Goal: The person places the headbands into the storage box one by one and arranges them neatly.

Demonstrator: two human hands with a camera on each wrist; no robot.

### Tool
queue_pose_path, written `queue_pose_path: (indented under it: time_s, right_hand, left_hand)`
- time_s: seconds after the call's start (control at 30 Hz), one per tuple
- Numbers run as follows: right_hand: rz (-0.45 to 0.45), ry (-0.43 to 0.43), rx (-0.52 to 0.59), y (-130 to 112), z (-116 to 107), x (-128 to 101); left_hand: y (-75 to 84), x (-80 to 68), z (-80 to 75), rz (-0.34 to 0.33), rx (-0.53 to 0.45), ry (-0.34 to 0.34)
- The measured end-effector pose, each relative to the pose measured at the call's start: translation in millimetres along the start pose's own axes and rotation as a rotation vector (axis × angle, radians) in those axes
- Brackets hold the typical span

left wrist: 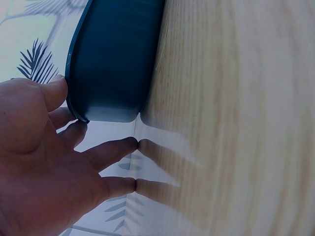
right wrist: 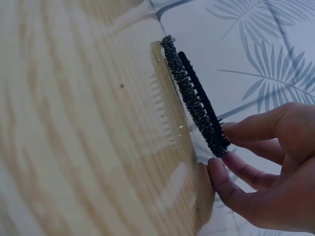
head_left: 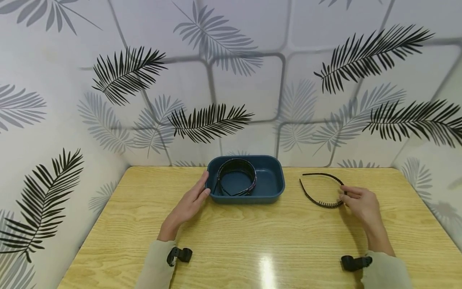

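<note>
A dark blue plastic tray (head_left: 252, 199) stands at the back of the table, with a few dark headbands (head_left: 255, 176) stacked in its left half. My left hand (head_left: 193, 201) rests against the tray's left end, its fingers fairly straight and spread. In the left wrist view the thumb (left wrist: 58, 92) lies at the tray's rim (left wrist: 69, 73), and two lower fingertips meet the tabletop. To the right of the tray, my right hand (head_left: 362, 202) pinches a black toothed headband (head_left: 326, 206) by its curved side. Seen from the right wrist, the headband (right wrist: 189, 96) has a beaded, sparkly outer face.
The light wood table (head_left: 252, 241) ends at the wall (head_left: 245, 88), which carries a leaf pattern and stands right behind the tray. Both wrists wear a small black camera (head_left: 185, 255) over pale sleeves.
</note>
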State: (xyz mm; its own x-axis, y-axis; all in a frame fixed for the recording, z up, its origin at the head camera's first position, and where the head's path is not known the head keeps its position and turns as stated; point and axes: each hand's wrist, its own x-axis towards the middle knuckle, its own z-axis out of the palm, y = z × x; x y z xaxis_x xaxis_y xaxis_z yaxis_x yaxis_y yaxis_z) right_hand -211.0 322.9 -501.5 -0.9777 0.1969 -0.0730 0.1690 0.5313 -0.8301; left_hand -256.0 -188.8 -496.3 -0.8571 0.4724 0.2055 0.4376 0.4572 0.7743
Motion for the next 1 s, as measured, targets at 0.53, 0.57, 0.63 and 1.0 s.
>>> queue_pose_path:
  time_s: [0.53,0.57,0.63,1.0]
  right_hand:
    - [-0.021,0.031,0.333,-2.4,-4.1,-0.7]
    - [-0.022,0.023,0.369,-2.8,-4.8,-1.1]
    - [-0.024,0.009,0.416,-4.1,-5.6,-2.2]
    - [-0.082,0.013,0.457,-8.0,-9.9,-5.3]
  left_hand:
    - [0.6,0.2,-1.2,0.002,-0.019,-0.005]
    - [0.5,0.0,-1.2,0.004,-0.021,-0.006]
    - [-0.1,-0.2,-1.1,0.007,-0.022,-0.007]
    - [0.1,-0.1,-0.6,0.007,-0.021,-0.007]
